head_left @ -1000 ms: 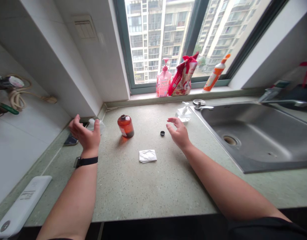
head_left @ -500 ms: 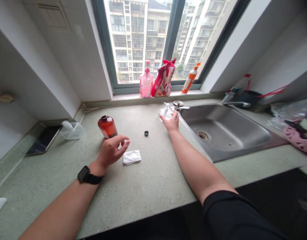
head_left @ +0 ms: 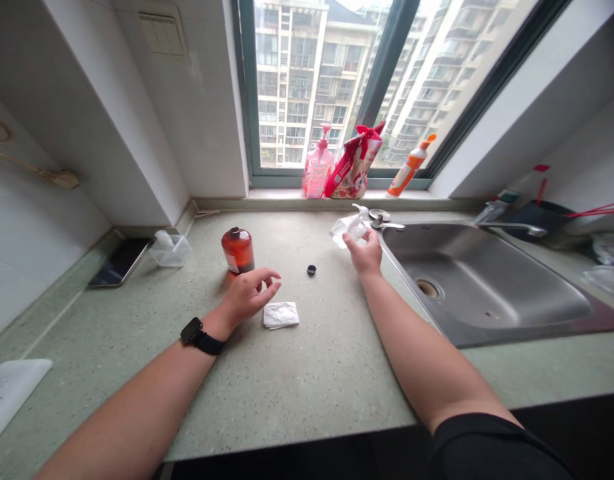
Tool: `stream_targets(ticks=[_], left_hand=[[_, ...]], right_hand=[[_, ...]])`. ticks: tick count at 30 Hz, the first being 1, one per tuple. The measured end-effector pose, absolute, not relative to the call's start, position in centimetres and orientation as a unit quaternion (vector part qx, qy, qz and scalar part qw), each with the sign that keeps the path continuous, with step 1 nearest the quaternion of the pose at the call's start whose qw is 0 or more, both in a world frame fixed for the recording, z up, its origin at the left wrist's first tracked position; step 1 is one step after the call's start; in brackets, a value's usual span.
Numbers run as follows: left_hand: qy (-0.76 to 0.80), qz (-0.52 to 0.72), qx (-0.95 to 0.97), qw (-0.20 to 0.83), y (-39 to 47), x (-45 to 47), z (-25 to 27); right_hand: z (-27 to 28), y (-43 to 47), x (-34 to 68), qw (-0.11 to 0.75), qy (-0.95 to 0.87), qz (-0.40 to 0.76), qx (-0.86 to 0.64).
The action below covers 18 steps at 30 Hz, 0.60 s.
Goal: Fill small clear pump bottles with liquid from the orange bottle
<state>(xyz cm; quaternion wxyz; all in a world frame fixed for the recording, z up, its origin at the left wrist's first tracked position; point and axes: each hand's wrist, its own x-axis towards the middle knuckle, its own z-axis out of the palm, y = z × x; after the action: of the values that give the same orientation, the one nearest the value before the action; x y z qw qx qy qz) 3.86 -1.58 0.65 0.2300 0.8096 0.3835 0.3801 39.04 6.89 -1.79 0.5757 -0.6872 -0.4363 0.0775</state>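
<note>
My right hand (head_left: 365, 252) grips a clear pump bottle (head_left: 347, 230) with a white pump head; it tilts a little beside the sink's left edge. My left hand (head_left: 251, 292) is empty, its fingers loosely curved and apart, in front of a brown-red bottle (head_left: 239, 250) that stands uncapped. The hand hides part of that bottle's base. A small black cap (head_left: 311, 271) lies on the counter between my hands. Just right of my left hand is a folded white tissue (head_left: 281, 315).
A steel sink (head_left: 487, 267) with a faucet lies at the right. On the windowsill stand a pink pump bottle (head_left: 317, 167), a red bag (head_left: 354, 163) and an orange-white bottle (head_left: 411, 167). Leftward are a clear container (head_left: 171, 251), a dark phone-like slab (head_left: 121, 262) and a white board (head_left: 14, 393).
My right hand has closed on the clear pump bottle and tipped it slightly. The view has swung left, so everything appears shifted right. My left hand stays by the brown-red bottle.
</note>
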Motion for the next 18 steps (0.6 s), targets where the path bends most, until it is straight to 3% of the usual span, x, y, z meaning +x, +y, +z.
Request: stream_targets(ticks=[5,18], left_hand=[[0.39,0.42,0.775,0.266,-1.8,3.9,0.5],[0.397,0.4,0.747,0.353,-1.8,3.7,0.7]], right_hand=[[-0.5,3.3,34.3,0.581,-0.538,0.146,-0.593],[0.2,-1.5,28.4,0.434,-0.75,0.246,-0.434]])
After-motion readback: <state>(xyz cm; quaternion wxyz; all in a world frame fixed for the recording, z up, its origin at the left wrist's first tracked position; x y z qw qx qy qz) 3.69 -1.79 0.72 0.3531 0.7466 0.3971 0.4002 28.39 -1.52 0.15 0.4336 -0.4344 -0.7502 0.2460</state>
